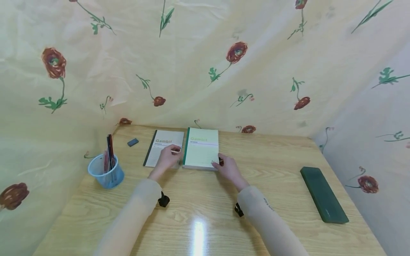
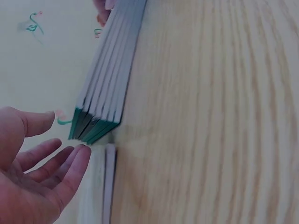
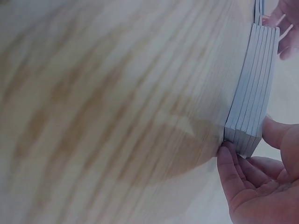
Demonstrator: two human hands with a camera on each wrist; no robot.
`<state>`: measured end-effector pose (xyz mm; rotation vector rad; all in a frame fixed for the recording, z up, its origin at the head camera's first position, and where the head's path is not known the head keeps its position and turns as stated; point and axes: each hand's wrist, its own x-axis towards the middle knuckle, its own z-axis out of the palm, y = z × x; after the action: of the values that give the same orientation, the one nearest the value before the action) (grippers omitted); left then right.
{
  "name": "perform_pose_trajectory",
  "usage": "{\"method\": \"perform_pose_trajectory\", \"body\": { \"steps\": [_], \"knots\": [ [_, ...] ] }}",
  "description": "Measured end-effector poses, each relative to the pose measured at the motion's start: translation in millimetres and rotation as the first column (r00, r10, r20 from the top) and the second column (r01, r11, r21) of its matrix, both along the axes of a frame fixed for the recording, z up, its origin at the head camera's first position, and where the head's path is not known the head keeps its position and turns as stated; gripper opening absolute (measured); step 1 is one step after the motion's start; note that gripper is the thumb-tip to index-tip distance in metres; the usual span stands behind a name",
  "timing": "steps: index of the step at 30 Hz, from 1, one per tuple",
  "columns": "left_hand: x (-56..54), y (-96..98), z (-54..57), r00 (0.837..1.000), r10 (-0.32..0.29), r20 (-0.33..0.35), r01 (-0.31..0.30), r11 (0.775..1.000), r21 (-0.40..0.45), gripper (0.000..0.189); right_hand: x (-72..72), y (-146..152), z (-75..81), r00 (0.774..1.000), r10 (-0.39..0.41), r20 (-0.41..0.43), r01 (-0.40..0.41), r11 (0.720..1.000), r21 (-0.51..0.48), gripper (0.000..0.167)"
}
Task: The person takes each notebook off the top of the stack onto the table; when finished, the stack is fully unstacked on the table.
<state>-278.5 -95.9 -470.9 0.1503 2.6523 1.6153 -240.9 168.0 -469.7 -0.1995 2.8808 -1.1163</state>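
stack [image 1: 201, 151], its near right corner pinched by the right hand [image 1: 229, 168]; left hand [image 1: 167, 157], fingers loosely parted, over the left notebook [image 1: 156, 151].

Single notebook [image 1: 158, 148]: lower right portion hidden by left hand [image 1: 168, 156]; fine print too small to read. Notebook stack [image 1: 201, 151]: far end cut off by left wrist view's top edge; small print illegible. Writing implements [image 1: 111, 153]: lower parts blurred through wall of cup [image 1: 103, 180]. Sleeves [image 1: 134, 209]: cut off at head view's bottom edge; lettering on right one illegible.
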Motion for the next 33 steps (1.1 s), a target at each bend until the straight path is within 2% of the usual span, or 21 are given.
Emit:
{"method": "perform_pose_trajectory", "body": {
  "steps": [7, 15, 23, 28, 33],
  "knots": [
    [-1.9, 12.5, -8.4, 1.0, 0.011, 0.02, -0.012, 1.0, 0.025, 0.032, -1.4, 0, -1.2, 0.998, -0.053, 0.036, 0.056, 0.994, -0.095, 0.059],
    [-1.5, 18.1, -13.6, 0.999, 0.026, 0.028, -0.026, 0.999, 0.024, 0.029, -9.0, 5, 0.1, 0.989, -0.102, 0.11, 0.125, 0.966, -0.228, 0.058],
    [0.2, 21.4, -12.4, 0.998, 0.048, 0.051, -0.048, 0.999, 0.011, 0.029, -14.1, 9, -0.7, 0.979, -0.113, 0.172, 0.156, 0.951, -0.266, 0.057],
    [-0.1, 21.0, -11.9, 0.998, 0.045, 0.051, -0.045, 0.999, 0.014, 0.029, -18.3, 8, -1.0, 0.977, -0.134, 0.168, 0.179, 0.94, -0.291, 0.051],
    [1.2, 21.3, -13.6, 0.997, 0.045, 0.056, -0.045, 0.999, 0.01, 0.03, -22.5, 7, -4.6, 0.97, -0.194, 0.148, 0.23, 0.932, -0.28, 0.044]
  ]
}}
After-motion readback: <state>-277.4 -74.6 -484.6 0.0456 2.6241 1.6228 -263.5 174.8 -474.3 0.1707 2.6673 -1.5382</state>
